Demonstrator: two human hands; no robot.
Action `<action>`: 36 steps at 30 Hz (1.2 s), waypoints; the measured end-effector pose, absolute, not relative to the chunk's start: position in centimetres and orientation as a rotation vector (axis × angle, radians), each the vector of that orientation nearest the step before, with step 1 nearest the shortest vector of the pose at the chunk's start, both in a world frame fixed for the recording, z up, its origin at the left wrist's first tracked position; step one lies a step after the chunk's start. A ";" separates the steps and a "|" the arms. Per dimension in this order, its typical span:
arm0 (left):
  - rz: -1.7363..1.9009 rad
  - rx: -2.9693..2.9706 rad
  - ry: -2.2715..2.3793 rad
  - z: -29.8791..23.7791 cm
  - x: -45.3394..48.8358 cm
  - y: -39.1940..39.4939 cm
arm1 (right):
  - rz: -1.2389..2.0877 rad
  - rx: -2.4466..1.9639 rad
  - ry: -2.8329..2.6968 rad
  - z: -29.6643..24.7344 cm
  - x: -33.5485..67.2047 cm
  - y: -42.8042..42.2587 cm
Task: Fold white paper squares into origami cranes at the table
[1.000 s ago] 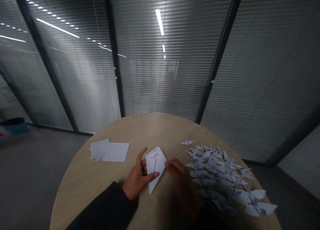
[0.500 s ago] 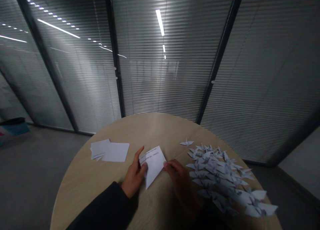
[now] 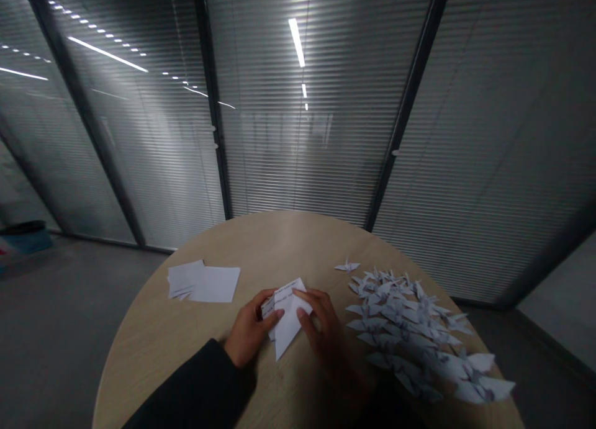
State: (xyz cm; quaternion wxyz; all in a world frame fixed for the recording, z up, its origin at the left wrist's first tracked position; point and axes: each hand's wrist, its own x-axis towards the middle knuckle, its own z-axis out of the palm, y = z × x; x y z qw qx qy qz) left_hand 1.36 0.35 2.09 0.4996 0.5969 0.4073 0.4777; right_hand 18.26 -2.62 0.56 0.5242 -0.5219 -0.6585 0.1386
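Inside the tabletop's (image 3: 298, 236) far edge, left hand (image 3: 248, 327) and right hand (image 3: 325, 323) pinch folded paper (image 3: 287, 320), likely light, easily creased; hold its edges

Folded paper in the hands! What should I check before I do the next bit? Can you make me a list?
1. Left hand holding the folded paper: ok, thumb on its front.
2. Right hand touching it: ok, fingertips on its right side.
3. Layers lined up: not ok, one sticks out on the left.
4. Creases sharp: cannot tell, too small.
5. Loose sheets away from both hands: ok, off to the left.
6. Right sleeve clear of the paper cranes: cannot tell, too dark.
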 end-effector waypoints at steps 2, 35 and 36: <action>1.158 1.437 0.988 2.0 1.4 0.3 | 0.343 -1.262 -1.582 0.3 18.2 -2.5; 1.231 1.101 0.924 2.2 1.3 0.6 | 0.995 -1.142 -1.162 -0.8 19.3 -1.2; 1.239 1.071 0.924 2.2 1.3 0.7 | 1.025 -1.128 -1.141 -0.8 19.3 -1.2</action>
